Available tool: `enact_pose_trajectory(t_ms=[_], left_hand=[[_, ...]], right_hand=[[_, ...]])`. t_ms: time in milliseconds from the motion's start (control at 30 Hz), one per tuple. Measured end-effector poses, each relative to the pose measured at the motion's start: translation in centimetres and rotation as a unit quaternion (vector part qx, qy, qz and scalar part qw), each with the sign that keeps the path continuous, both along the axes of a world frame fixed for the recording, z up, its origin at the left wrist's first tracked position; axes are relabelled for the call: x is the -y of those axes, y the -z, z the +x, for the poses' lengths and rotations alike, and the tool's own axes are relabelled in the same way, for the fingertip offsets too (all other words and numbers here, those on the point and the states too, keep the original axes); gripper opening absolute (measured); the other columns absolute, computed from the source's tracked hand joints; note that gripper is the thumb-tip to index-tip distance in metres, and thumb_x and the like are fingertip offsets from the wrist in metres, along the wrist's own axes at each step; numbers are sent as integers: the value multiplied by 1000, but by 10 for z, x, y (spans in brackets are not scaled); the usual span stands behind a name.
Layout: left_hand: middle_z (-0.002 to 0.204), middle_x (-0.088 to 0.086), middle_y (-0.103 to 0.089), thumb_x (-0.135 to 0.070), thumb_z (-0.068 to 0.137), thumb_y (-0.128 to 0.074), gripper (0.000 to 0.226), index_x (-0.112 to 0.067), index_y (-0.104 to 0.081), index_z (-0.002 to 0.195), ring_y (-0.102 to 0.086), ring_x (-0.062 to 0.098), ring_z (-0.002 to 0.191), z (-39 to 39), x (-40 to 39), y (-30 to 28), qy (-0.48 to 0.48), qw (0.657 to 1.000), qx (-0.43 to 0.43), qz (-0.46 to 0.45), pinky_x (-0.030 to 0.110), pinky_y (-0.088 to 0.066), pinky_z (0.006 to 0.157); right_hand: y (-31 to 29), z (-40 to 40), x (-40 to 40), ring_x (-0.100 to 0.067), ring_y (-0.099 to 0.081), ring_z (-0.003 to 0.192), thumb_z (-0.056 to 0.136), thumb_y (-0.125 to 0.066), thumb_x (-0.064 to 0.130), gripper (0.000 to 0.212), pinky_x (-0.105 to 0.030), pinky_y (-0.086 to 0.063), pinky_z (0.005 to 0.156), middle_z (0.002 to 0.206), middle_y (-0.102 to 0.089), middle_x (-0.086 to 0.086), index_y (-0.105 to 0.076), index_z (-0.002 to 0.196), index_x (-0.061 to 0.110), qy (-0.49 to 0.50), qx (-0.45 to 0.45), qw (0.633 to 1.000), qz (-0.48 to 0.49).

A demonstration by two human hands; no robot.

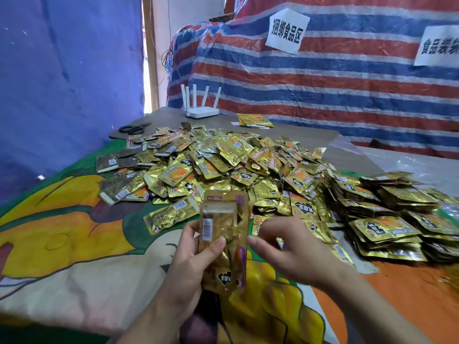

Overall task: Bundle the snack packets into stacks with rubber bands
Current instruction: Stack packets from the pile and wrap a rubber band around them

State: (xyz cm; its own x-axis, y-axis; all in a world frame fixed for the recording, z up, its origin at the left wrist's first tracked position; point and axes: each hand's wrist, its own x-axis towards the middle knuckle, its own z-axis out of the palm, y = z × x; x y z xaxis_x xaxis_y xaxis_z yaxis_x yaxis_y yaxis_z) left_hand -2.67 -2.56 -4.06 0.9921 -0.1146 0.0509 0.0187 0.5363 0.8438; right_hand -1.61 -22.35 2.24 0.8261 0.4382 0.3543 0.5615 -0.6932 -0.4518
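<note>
A striped red, white and blue tarp (323, 78) fills the back, hanging behind the heap of packets, with two white paper signs (286, 31) pinned to it. A blue sheet (62, 70) hangs to the left of the heap. The worktop (310, 137) carries everything; its near part, in front of the heap, is covered by a bright cartoon cloth (74, 232) in yellow, green and orange.

The heap of loose gold snack packets (223, 160) spreads across the middle of the worktop. Just right of the heap lie stacks of packets (387, 219), piled flat on one another; whether bands hold them is too small to tell. Behind the heap stands a white router (201, 111) with upright antennas, and to the right of that a few packets (254, 119) lie apart. Black scissors (134, 128) lie at the heap's far left edge.

In front of the heap, the left hand (188, 259) grips a small stack of packets (223, 239) held upright, thumb pressed across its face and fingers behind. The right hand (290, 247) is just beside that stack on its right, fingers loosely bent and fingertips near the stack's edge, holding nothing that can be made out; the hands are blurred.
</note>
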Motion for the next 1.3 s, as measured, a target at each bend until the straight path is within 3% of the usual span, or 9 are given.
enact_pose_trajectory(t_ms=[133,233,533,667,800,900,1000,1167,1300], left_hand=[[98,8,-74,-19,72,-75,52,-24,-48,116,-71,27,89,9,7,0,-44,993,54,93,36,-58,70],[104,11,-72,-17,75,-72,49,-26,-48,117,-69,28,95,10,13,2,-28,994,59,92,43,-56,83],[105,17,-69,-25,62,-91,69,-14,-60,122,-69,28,89,0,-11,10,157,987,-12,-28,38,-57,68],[101,15,-70,-23,68,-89,66,-14,-62,128,-70,25,88,0,-13,15,217,971,-17,-99,37,-58,78],[90,14,-67,-27,73,-85,54,-12,-66,122,-66,25,83,1,-17,19,258,959,-32,-115,33,-54,74],[90,16,-59,-22,92,-64,40,-5,-56,128,-59,26,85,1,-20,16,308,941,2,-141,31,-47,71],[89,16,-67,-23,82,-77,44,-8,-63,121,-68,26,78,1,-25,9,282,952,8,-115,33,-55,66],[109,26,-65,-15,69,-75,60,-11,-57,126,-67,36,89,7,-25,2,125,992,-5,-34,43,-58,70],[119,19,-68,-19,71,-82,65,-18,-55,130,-67,34,106,9,-17,-9,118,990,41,61,39,-58,78]], right_hand=[[14,-25,-26,-4,-42,58,88,-68,32,35,-20,-33,55,60,-48,8,-49,62,16,-24,23,981,189],[15,-35,-40,-8,-45,63,90,-61,34,26,-30,-41,56,68,-47,12,-50,70,21,-43,59,991,113],[-6,-21,-3,-17,-38,51,93,-43,58,47,-29,-33,60,60,-45,7,-41,61,23,61,198,966,-158],[-18,-22,-11,-22,-65,88,93,-19,73,58,-41,-41,85,87,-67,-1,-36,66,24,29,135,970,-201],[-21,-27,-19,-15,-53,113,88,-17,78,60,-39,-37,94,116,-63,1,-40,74,24,7,71,977,-200],[-21,-26,-21,-19,-54,93,91,-29,71,48,-39,-45,81,112,-60,4,-53,82,30,-68,-33,993,-93],[-15,-30,-21,-18,-53,74,91,-38,67,53,-42,-45,66,82,-58,0,-59,86,19,-89,-132,987,-33],[-3,-38,-21,-1,-48,66,92,-58,52,27,-13,-34,57,70,-50,17,-51,77,30,-72,-22,995,59],[16,-25,-21,2,-47,68,89,-70,23,27,-15,-35,62,71,-48,22,-49,73,30,8,91,981,172]])
